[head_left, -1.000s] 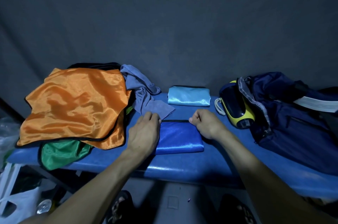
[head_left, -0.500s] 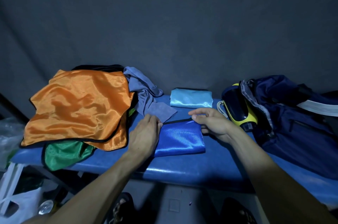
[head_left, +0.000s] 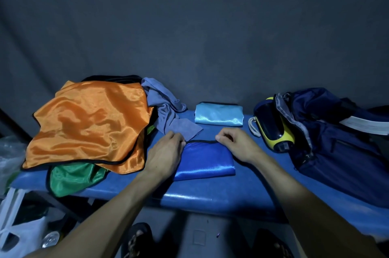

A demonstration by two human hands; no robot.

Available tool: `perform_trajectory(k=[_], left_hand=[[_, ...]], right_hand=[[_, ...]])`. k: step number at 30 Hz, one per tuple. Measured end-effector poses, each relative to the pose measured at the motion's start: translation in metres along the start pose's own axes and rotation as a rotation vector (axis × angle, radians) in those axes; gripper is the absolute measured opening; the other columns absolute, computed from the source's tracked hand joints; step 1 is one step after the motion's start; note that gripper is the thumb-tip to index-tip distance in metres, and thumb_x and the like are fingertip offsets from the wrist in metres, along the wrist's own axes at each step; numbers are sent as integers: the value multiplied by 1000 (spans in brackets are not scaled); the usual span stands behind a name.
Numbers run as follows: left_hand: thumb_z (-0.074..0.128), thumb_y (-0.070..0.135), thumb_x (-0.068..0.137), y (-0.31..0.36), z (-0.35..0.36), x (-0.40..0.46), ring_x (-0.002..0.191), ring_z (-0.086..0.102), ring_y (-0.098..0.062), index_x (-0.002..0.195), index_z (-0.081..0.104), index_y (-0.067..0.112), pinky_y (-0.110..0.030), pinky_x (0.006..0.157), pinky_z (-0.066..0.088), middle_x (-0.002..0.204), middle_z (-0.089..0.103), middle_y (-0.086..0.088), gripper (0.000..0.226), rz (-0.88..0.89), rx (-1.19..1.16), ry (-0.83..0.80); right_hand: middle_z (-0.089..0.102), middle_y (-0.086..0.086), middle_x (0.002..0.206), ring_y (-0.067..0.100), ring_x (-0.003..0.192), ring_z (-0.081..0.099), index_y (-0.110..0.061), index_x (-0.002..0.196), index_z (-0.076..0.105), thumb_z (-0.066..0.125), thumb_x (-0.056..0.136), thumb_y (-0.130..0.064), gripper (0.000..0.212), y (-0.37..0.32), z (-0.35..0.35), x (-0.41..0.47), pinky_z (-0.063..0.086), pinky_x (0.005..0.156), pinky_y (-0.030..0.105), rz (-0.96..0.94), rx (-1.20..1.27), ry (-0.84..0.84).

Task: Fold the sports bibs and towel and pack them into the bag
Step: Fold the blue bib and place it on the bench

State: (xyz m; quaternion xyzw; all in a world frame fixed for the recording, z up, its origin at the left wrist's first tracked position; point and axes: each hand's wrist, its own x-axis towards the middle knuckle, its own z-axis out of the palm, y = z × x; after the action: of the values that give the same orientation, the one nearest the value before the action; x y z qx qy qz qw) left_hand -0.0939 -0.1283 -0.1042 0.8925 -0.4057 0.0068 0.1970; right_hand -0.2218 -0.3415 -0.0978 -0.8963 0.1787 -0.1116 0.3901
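A folded royal-blue bib (head_left: 207,159) lies flat near the front edge of the blue desk (head_left: 210,194), its black-trimmed edge turned toward the wall. Both hands are on it. The left hand (head_left: 166,152) rests over the bib's left end, fingers curled at the far left corner where the black trim starts, pinching that corner. The right hand (head_left: 235,145) lies on the far right corner, fingers curled down onto the trim and gripping the edge there.

Just behind this bib, close to the wall, sits a folded light-blue bib (head_left: 219,114), a neat rectangle lying apart from the royal-blue one. To the left of it a grey-blue towel (head_left: 168,112) lies crumpled and unfolded, one flat corner reaching down to just beside the left hand's fingertips. Further left, an orange bib (head_left: 90,125) with black trim is spread loosely over a heap; a green bib (head_left: 73,176) sticks out from under its front edge and hangs slightly over the desk's front, and a dark fabric shows at the back of the heap.

At the right end of the desk lies the navy bag (head_left: 341,144), its opening facing left. A yellow-and-black object (head_left: 273,127) with a white cord sits in the mouth of the bag, and a white flat item (head_left: 366,125) lies on top of the bag.
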Motion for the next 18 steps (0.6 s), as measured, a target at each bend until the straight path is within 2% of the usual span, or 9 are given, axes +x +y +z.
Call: perform_trajectory(k=[2, 4, 6, 8, 11, 15, 18], left_hand=[[41, 36, 106, 1, -3, 2, 93, 60, -21, 103, 59, 25, -41, 74, 51, 105, 55, 6, 22, -3, -26, 4], [45, 36, 105, 1, -5, 4, 93, 61, -21, 103, 62, 26, -40, 75, 51, 105, 56, 7, 20, -1, -33, 8], [46, 36, 105, 0, -5, 5, 94, 61, -21, 102, 62, 28, -39, 76, 51, 105, 57, 7, 18, -7, -45, 5], [47, 37, 104, -1, -4, 4, 93, 61, -21, 101, 62, 28, -40, 77, 51, 103, 56, 7, 18, -6, -55, 13], [46, 35, 105, 1, -3, 2, 91, 61, -21, 100, 61, 27, -41, 76, 52, 101, 56, 6, 18, 10, -60, 39], [46, 34, 104, 2, -3, 1, 88, 61, -21, 97, 60, 26, -42, 75, 52, 100, 56, 6, 18, 10, -69, 58], [47, 31, 104, 3, -3, 0, 87, 61, -23, 96, 60, 24, -44, 75, 52, 98, 55, 5, 17, 21, -83, 64]], right_hand=[[60, 2, 76, 16, 70, 54, -21, 79, 63, 66, 96, -38, 25, -1, 0, 0, 44, 69, 36, 16, -39, 117], [55, -2, 70, 15, 66, 52, -20, 76, 58, 67, 93, -44, 31, -6, -6, -1, 43, 64, 35, 116, -75, 212], [61, 0, 65, 17, 62, 57, -16, 75, 55, 67, 94, -44, 36, -9, -11, -4, 44, 61, 33, 277, 8, 171], [64, 7, 61, 21, 57, 61, -14, 79, 54, 67, 96, -35, 31, -13, -13, -8, 50, 56, 32, 421, 212, 89], [69, 12, 72, 24, 64, 70, -10, 84, 57, 68, 97, -21, 20, -17, -12, -13, 63, 62, 35, 535, 439, 87], [72, 16, 87, 25, 77, 72, -1, 89, 67, 73, 92, -6, 8, -17, -8, -13, 64, 74, 42, 532, 563, 191], [73, 14, 89, 24, 82, 72, -3, 83, 69, 72, 90, 1, 8, -16, -4, -14, 64, 72, 39, 536, 574, 233]])
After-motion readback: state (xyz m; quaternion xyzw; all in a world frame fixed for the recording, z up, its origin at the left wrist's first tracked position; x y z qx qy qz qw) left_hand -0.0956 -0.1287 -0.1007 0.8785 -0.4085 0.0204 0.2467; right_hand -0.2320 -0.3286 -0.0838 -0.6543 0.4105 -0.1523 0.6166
